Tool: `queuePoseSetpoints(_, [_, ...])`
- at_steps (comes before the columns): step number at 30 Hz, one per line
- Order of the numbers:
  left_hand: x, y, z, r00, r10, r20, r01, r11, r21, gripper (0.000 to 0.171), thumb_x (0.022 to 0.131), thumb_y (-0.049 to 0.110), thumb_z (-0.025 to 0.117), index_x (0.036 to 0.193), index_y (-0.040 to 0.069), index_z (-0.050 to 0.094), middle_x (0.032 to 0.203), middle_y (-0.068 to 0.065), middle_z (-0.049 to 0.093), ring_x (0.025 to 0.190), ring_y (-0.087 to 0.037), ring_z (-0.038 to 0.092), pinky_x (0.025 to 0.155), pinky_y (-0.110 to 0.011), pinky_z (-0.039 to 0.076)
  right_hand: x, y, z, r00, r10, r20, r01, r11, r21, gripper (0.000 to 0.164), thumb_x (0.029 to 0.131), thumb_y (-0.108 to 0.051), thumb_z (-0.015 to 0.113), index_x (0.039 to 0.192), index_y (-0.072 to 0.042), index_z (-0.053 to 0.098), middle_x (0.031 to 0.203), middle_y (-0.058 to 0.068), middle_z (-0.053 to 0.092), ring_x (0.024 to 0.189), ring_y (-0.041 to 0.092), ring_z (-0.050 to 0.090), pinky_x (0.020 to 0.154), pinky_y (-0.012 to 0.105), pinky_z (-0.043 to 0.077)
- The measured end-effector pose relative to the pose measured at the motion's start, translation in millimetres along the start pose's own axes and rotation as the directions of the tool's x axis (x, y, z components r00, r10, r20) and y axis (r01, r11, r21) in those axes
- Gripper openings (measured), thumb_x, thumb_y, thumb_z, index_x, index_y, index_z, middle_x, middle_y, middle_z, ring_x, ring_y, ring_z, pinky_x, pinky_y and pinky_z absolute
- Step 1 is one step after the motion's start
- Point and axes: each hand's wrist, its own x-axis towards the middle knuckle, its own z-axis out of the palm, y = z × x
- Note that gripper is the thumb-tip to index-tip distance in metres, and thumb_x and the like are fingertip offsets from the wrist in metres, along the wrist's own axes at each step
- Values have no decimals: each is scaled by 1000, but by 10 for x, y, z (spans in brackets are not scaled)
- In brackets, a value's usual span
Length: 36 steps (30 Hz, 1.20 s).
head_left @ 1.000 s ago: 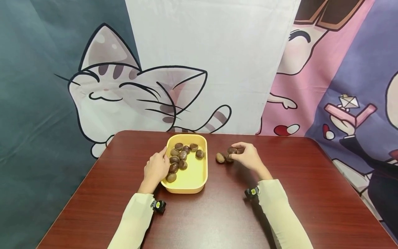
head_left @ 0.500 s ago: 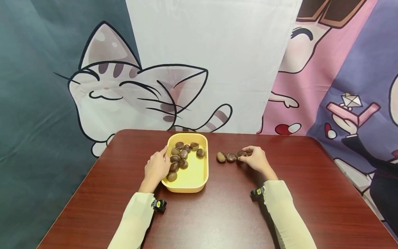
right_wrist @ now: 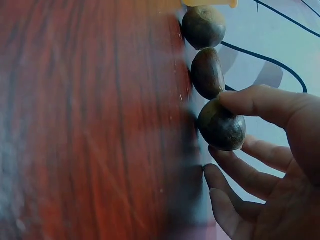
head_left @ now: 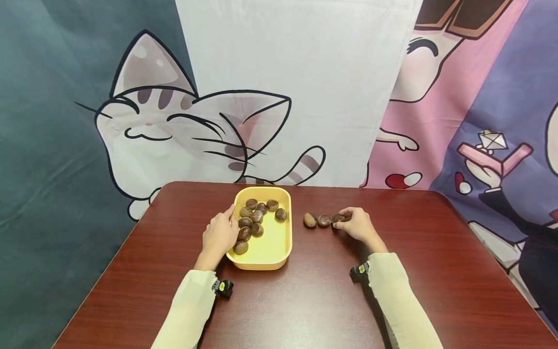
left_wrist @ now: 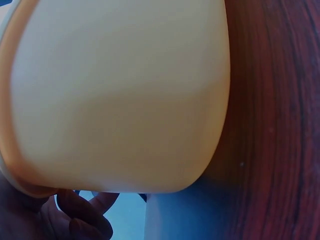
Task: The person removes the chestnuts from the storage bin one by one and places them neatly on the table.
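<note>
My left hand (head_left: 220,233) grips the left rim of a yellow plastic box (head_left: 272,249); in the left wrist view the box's pale side wall (left_wrist: 120,100) fills much of the frame, with the curled fingers (left_wrist: 82,215) at its rim. Several brown chestnuts (head_left: 257,216) lie inside, mostly along the left half. To the right of the box, three chestnuts form a row on the table: a lighter one (head_left: 310,220), a middle one (head_left: 324,221) and the rightmost (right_wrist: 222,125). My right hand (head_left: 358,224) pinches that rightmost chestnut between thumb and fingers, close beside the middle one.
The dark red wooden table (head_left: 287,310) has rounded far corners. Behind it hangs a cloth (head_left: 296,63) printed with a cartoon cat and other figures. Small black cameras sit at both wrists, the right one (head_left: 359,272) low over the tabletop.
My right hand has moved right with the pinched chestnut, bringing it to the end of the row, then slightly back left. The left hand and the box stay put.
</note>
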Motion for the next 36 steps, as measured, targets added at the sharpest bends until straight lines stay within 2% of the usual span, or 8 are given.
queuePoseSetpoints(5, [6,-5,13,1000,-1,7,1,1000,3,49,102,27,43,151,20,46,123,-18,63,78,-40,63,63,-55,50,-20,-73,-17,1000,18,-13,-18,999,-38,46,81,-20,78,118,5,66,108,20,71,102,35,67,89,49,50])
queuePoseSetpoints(11, [7,-6,19,1000,-5,-1,5,1000,1,49,102,27,43,150,21,46,120,-18,64,78,-40,63,61,-54,50,-34,-306,-17,999,12,-45,-17,993,-114,51,83,-27,75,124,2,64,122,21,65,111,40,60,90,54,47])
queuePoseSetpoints(20, [9,-7,35,1000,-13,-7,13,1000,-3,49,102,27,44,150,22,47,121,-18,64,84,-42,64,64,-55,50,-62,-786,174,987,-141,-78,136,988,-67,46,80,-19,77,118,4,65,118,22,65,118,40,57,98,51,44])
queuePoseSetpoints(26, [10,-13,32,1000,-11,-9,11,1000,-2,49,102,27,44,150,21,47,121,-18,64,82,-42,64,63,-55,50,-82,-1099,379,977,-203,-58,202,979,-30,45,80,-18,76,119,2,65,117,18,66,108,34,63,93,46,49])
queuePoseSetpoints(31, [6,-11,27,1000,-17,-2,17,1000,-1,49,102,27,44,150,22,46,121,-18,64,77,-39,63,61,-53,50,-72,-1313,564,960,-276,-39,275,961,-30,42,81,-16,77,117,3,66,116,18,66,110,34,61,93,46,48])
queuePoseSetpoints(36, [4,-6,21,1000,-18,0,18,1000,-5,49,102,28,43,151,22,46,121,-18,64,78,-40,63,61,-53,50,-72,-1501,719,932,-363,6,363,931,28,36,80,-11,76,113,2,68,114,19,66,111,35,60,93,47,48])
